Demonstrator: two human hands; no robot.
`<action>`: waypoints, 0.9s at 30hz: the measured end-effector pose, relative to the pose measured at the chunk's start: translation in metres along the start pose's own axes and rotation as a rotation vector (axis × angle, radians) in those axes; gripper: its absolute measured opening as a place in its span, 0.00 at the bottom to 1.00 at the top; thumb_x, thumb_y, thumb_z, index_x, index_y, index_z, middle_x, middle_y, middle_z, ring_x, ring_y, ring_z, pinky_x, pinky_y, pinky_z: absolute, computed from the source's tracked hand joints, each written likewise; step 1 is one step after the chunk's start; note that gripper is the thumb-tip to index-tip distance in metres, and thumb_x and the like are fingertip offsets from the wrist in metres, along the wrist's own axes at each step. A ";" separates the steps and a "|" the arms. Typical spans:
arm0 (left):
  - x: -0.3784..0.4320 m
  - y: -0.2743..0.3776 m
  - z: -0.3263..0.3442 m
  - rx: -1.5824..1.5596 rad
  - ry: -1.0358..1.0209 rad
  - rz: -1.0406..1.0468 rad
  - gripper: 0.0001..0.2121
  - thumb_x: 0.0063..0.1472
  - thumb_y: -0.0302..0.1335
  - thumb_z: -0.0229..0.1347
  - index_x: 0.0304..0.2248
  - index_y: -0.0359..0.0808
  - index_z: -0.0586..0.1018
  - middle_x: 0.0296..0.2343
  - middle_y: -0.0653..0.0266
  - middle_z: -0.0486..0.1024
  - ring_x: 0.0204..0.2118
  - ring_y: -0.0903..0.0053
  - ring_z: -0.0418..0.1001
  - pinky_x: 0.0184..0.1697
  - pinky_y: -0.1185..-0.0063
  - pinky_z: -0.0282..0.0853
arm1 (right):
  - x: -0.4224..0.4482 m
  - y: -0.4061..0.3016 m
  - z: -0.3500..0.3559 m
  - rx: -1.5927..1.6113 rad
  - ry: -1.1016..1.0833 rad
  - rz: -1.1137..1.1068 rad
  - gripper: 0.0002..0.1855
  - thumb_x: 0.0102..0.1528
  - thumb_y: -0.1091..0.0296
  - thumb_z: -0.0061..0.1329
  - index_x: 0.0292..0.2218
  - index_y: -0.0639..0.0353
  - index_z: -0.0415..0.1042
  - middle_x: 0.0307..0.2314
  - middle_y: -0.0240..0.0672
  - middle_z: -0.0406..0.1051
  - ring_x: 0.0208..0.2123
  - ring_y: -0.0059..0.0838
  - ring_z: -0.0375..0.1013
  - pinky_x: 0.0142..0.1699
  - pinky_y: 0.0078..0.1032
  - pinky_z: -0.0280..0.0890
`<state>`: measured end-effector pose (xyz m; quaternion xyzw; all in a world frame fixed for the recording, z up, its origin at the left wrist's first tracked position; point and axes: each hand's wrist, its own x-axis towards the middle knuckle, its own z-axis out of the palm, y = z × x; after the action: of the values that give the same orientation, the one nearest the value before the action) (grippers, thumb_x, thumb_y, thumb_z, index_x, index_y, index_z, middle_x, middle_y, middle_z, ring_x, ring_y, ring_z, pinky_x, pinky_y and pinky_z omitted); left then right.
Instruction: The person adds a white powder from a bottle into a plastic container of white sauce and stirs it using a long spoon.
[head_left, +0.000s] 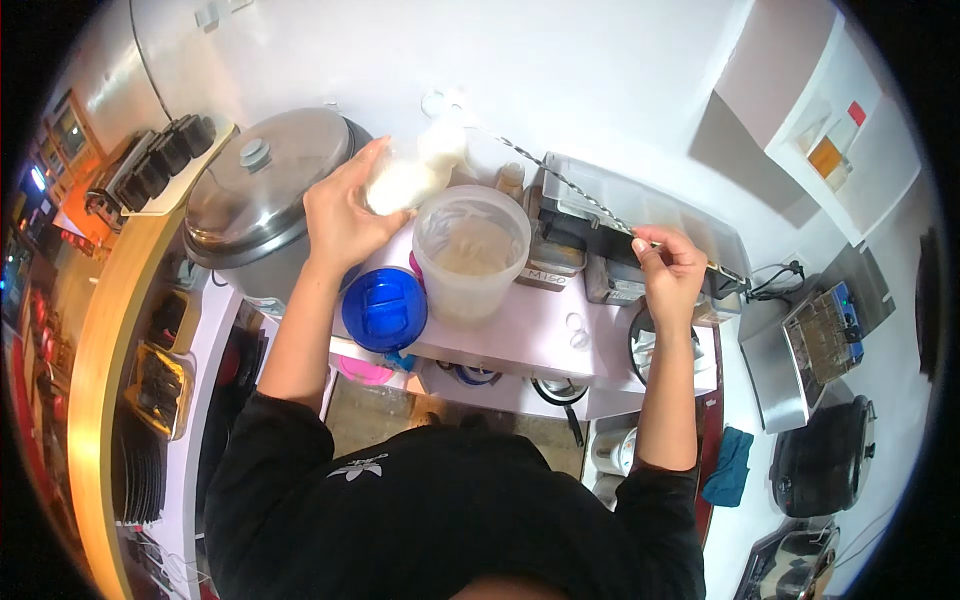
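Note:
My left hand (346, 206) is wrapped around a see-through container or bag of white contents (401, 184), too overexposed to name more exactly. In my right hand (670, 270) is the end of a long metal bar spoon with a twisted shaft (559, 176). The spoon slants up and left, its far end close to the white contents; whether they touch is unclear in the glare. Just below and right of my left hand, a translucent plastic tub (469, 304) stands uncovered with cloudy residue inside. A blue screw lid (385, 309) is beside it, under my left wrist.
A large metal pot with a domed lid (296, 161) stands left. Behind the tub are lidded containers (551, 274) and a clear-lidded black bin (637, 195). Two small clear rings (576, 330) lie on the counter. A fryer (795, 360) and black cooker (821, 457) are right.

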<state>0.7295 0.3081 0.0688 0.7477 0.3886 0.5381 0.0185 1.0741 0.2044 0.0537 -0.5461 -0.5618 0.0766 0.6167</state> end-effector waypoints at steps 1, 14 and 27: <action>0.000 -0.008 0.003 0.016 -0.007 0.014 0.36 0.31 0.25 0.68 0.47 0.37 0.76 0.43 0.54 0.76 0.44 0.67 0.76 0.47 0.76 0.71 | 0.001 -0.001 0.000 0.001 -0.001 0.002 0.09 0.45 0.85 0.52 0.29 0.63 0.78 0.24 0.28 0.74 0.20 0.12 0.61 0.26 0.13 0.56; 0.023 -0.021 0.015 0.213 -0.285 -0.008 0.38 0.30 0.31 0.68 0.49 0.42 0.75 0.34 0.54 0.78 0.34 0.63 0.77 0.39 0.74 0.70 | 0.000 0.015 -0.029 -0.069 0.087 -0.117 0.08 0.46 0.86 0.52 0.30 0.64 0.77 0.26 0.26 0.71 0.21 0.10 0.59 0.27 0.11 0.54; 0.033 -0.008 0.015 0.300 -0.415 -0.101 0.37 0.32 0.26 0.67 0.49 0.43 0.75 0.42 0.56 0.77 0.41 0.66 0.77 0.45 0.75 0.70 | -0.018 0.020 -0.034 -0.344 -0.064 0.361 0.08 0.42 0.74 0.56 0.28 0.52 0.79 0.21 0.26 0.75 0.21 0.18 0.69 0.30 0.19 0.61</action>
<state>0.7410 0.3392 0.0855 0.8162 0.4886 0.3079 0.0135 1.1046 0.1795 0.0357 -0.7317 -0.4792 0.1063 0.4729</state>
